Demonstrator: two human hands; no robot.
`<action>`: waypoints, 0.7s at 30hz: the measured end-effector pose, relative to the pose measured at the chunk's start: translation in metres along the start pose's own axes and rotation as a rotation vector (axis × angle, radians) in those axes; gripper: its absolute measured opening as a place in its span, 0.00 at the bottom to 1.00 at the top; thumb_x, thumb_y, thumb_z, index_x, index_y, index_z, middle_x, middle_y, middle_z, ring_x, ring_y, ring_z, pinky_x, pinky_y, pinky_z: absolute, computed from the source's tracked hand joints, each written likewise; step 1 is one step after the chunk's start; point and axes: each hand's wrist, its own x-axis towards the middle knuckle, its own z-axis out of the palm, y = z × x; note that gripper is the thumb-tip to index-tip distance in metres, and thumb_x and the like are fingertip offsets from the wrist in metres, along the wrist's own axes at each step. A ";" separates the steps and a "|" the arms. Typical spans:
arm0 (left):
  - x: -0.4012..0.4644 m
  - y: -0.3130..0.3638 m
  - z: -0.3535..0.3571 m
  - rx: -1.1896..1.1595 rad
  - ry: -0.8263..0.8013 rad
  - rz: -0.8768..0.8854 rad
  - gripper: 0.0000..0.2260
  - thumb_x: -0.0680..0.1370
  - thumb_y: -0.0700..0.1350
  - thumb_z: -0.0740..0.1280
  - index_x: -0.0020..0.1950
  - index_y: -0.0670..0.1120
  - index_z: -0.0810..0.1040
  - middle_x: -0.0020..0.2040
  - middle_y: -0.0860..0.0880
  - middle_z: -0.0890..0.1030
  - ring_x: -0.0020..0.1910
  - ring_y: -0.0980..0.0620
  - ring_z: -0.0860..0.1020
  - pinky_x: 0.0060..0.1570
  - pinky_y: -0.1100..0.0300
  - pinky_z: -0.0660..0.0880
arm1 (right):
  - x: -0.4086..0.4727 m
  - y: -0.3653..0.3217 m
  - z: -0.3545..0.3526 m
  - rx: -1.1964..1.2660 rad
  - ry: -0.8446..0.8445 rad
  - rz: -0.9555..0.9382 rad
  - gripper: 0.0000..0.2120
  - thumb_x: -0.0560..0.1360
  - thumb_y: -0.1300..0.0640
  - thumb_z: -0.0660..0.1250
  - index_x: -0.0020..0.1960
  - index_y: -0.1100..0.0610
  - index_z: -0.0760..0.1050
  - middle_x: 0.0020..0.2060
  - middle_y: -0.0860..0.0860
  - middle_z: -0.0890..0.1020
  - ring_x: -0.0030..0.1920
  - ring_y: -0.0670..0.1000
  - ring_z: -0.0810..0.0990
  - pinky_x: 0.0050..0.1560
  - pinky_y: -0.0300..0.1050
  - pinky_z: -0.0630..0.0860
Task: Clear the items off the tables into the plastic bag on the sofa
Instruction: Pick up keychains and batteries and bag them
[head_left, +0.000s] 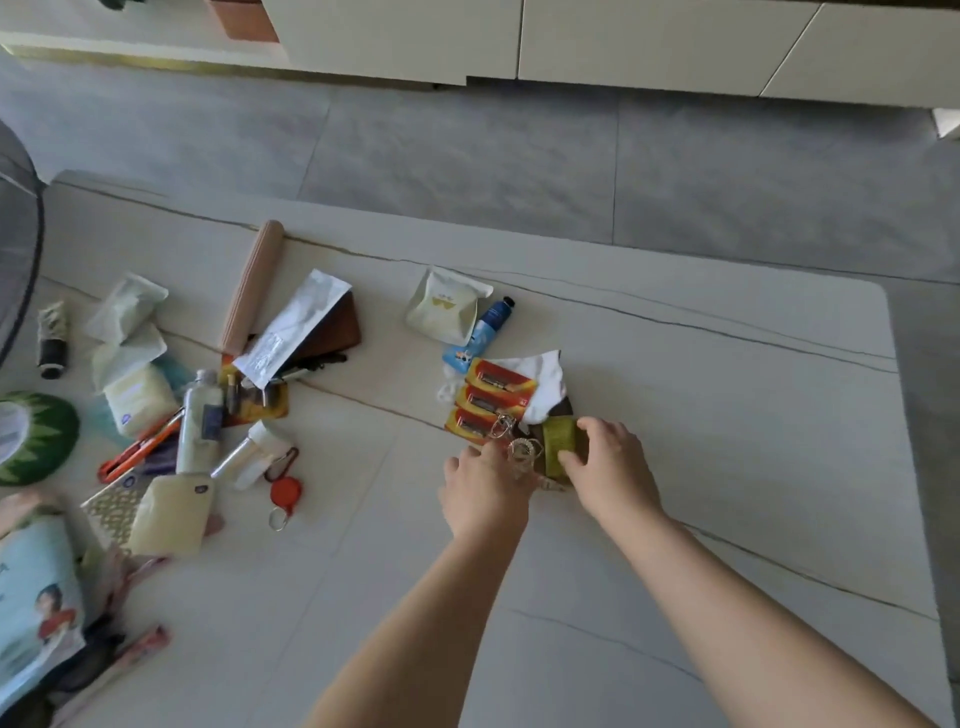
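Two bare forearms are reaching out from the near edge of the pale stone table (727, 364). The left hand (485, 493) is curling its fingers over a bunch of silvery metal rings and clips (519, 447); whether it is actually pinching them cannot be told. The right hand (613, 467) is lying just beside it, thumb and fingers closing around a small olive-green packet (560, 441), which is sitting on something dark.

Just past the hands, three red and yellow battery cards (491, 402) are lying in an overlapping stack, touching a crumpled white cloth (545, 379). Farther on, a blue tube (488, 325) with a dark cap is leaning against a white pouch (447, 306), both sitting toward the middle of the table's far edge.

Toward the left edge, a clutter of things is lying close together: a red round tag on a key ring (284, 491), a cream soft pack (171, 514), a white bottle (200, 415), an orange cutter (136, 449), and a silver foil bag (293, 327) overlapping a brown wallet (337, 327). A beige ribbed roll (252, 286) is pointing toward the far edge. A green and white roll of tape (36, 436) is sitting at the left edge, with a printed light-blue pack (36, 597) at the near left corner.

The plastic bag and the sofa are out of view.
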 end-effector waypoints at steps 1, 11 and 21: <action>0.000 -0.004 0.003 0.030 0.009 0.009 0.21 0.75 0.60 0.66 0.64 0.52 0.71 0.60 0.48 0.75 0.60 0.46 0.69 0.57 0.53 0.69 | 0.002 -0.001 0.004 -0.005 0.012 0.008 0.19 0.76 0.51 0.64 0.64 0.57 0.69 0.60 0.56 0.74 0.61 0.57 0.70 0.53 0.48 0.72; -0.014 -0.059 -0.003 0.078 -0.014 -0.061 0.22 0.72 0.66 0.65 0.55 0.50 0.74 0.54 0.51 0.74 0.56 0.48 0.71 0.48 0.56 0.68 | 0.006 -0.018 0.022 0.154 0.042 0.216 0.18 0.75 0.51 0.67 0.58 0.59 0.66 0.54 0.56 0.78 0.52 0.59 0.77 0.39 0.44 0.66; -0.030 -0.071 -0.018 -0.337 -0.026 -0.218 0.12 0.71 0.59 0.68 0.44 0.52 0.72 0.38 0.54 0.77 0.40 0.52 0.76 0.30 0.61 0.65 | -0.032 -0.013 0.010 0.608 0.091 0.220 0.09 0.72 0.62 0.64 0.51 0.54 0.70 0.42 0.50 0.79 0.37 0.49 0.76 0.30 0.37 0.68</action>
